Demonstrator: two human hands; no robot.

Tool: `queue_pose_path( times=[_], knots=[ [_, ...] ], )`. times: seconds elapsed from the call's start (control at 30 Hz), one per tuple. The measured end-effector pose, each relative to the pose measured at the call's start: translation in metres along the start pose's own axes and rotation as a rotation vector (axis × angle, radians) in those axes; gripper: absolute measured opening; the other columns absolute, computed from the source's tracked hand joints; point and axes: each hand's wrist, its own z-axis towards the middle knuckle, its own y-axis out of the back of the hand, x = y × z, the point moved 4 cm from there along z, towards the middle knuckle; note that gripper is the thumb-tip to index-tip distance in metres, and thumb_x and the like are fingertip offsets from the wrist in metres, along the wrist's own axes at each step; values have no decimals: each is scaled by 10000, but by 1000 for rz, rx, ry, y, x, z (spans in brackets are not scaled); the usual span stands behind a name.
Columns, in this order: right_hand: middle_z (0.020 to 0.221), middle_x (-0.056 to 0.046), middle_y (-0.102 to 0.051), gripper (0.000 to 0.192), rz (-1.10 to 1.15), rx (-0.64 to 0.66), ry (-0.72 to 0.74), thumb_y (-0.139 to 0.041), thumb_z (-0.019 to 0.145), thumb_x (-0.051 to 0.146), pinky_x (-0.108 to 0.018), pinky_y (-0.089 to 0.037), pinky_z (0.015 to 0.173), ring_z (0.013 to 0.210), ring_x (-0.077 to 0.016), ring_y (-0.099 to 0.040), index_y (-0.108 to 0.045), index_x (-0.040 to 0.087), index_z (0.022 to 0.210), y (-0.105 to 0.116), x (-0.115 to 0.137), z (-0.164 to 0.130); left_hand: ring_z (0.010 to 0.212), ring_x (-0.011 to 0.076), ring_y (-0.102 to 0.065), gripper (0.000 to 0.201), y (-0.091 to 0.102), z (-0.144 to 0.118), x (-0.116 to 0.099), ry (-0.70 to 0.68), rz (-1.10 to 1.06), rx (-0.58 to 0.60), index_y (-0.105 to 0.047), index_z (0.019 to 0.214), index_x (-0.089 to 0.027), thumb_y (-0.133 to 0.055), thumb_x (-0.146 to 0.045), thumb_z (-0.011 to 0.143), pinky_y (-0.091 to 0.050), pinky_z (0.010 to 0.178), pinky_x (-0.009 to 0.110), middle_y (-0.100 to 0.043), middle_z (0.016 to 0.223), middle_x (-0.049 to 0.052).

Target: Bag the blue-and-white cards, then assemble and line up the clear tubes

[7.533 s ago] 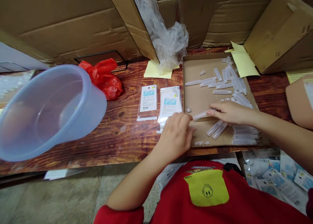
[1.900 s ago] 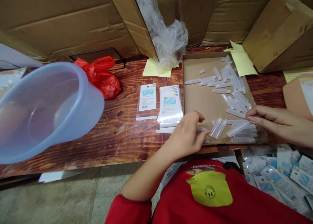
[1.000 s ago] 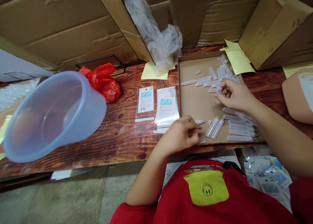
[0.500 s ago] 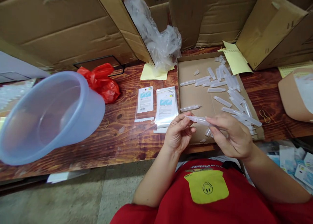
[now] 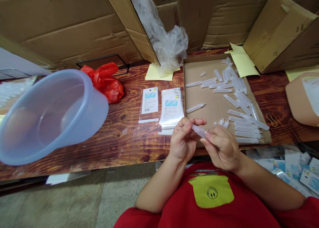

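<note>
Between my two hands is a small translucent plastic tube (image 5: 199,131), tilted, above the near edge of a shallow cardboard tray (image 5: 206,66). The fingers of my left hand (image 5: 183,140) pinch its narrow tip end. My right hand (image 5: 223,146) grips the tube's body, and its far end is hidden in the palm. Several similar clear tubes (image 5: 248,135) lie in the tray, mostly along its right side. One single tube (image 5: 195,108) rests by the tray's left wall. Small clear caps (image 5: 221,122) lie just beyond my right hand.
Left of the tray lie printed clear packets (image 5: 170,111) and a single packet (image 5: 149,100). A blue plastic tub (image 5: 97,105) and a red plastic bag (image 5: 109,85) stand farther left. Cardboard boxes (image 5: 69,32) line the back. A beige bin (image 5: 299,101) is at right.
My right hand has moved down and left, tilting the tube more steeply and uncovering tubes and caps in the tray. My left hand still pinches the tip. The view has shifted slightly.
</note>
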Motion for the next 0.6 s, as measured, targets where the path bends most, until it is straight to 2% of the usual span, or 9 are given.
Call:
queue_pose_path(
  times=[0.13, 0.23, 0.3, 0.37, 0.43, 0.47, 0.53, 0.6],
  knots=[
    [830, -40, -640, 512, 58, -34, -92, -556, 885, 44, -338, -540, 619, 709, -197, -613, -462, 261, 1339, -9, 3, -5, 962, 220, -745, 378, 1, -2, 9, 51, -23, -33, -525, 704, -200, -843, -401, 667, -592, 761, 309, -779, 903, 21],
    [860, -57, -647, 422, -33, -9, -148, -551, 911, 77, -358, -546, 645, 751, -216, -632, -471, 250, 1287, -15, 4, -6, 1056, 260, -729, 360, -3, 0, 12, 83, -47, 2, -527, 739, -213, -806, -440, 716, -591, 895, 419, -786, 969, 37],
    [906, -81, -670, 254, -110, 83, -132, -535, 955, 157, -377, -548, 690, 792, -226, -641, -507, 229, 1197, -19, 1, 3, 1122, 254, -704, 330, -5, 4, 9, 60, -46, 28, -545, 774, -217, -766, -462, 774, -565, 976, 444, -781, 1049, 46],
    [944, -92, -689, 123, -71, 290, -103, -496, 1002, 276, -384, -547, 741, 846, -231, -647, -557, 215, 1090, -24, -12, 23, 1151, 217, -686, 299, -4, 10, 0, -17, -21, 19, -552, 804, -216, -725, -458, 839, -549, 1006, 402, -768, 1110, 41],
    [947, -80, -694, 243, 48, 519, -115, -422, 1035, 366, -373, -539, 779, 878, -223, -644, -608, 215, 997, -26, -42, 50, 1028, 172, -713, 276, 2, 17, -13, -125, 10, -38, -570, 871, -220, -710, -458, 871, -578, 908, 330, -764, 1038, 25],
    [935, -71, -693, 315, 79, 589, -132, -368, 1049, 369, -366, -532, 800, 888, -216, -639, -635, 223, 966, -25, -64, 66, 872, 142, -719, 284, 7, 20, -20, -170, 35, -68, -584, 921, -222, -715, -469, 872, -585, 795, 284, -751, 939, 11],
    [983, -95, -687, 326, -144, 555, -213, -370, 1038, 332, -414, -499, 906, 969, -246, -618, -667, 216, 971, -21, -124, 98, 532, 62, -568, 347, 16, 23, -29, -217, 105, -118, -591, 1022, -223, -731, -495, 859, -488, 542, 194, -656, 740, -45],
    [1170, -166, -662, 290, -413, 581, -238, -451, 976, 252, -475, -460, 978, 1138, -323, -564, -680, 164, 1131, -25, -186, 122, 410, 20, -372, 402, 23, 22, -30, -174, 177, -119, -559, 1058, -226, -744, -509, 842, -339, 430, 160, -564, 673, -88]
  ],
)
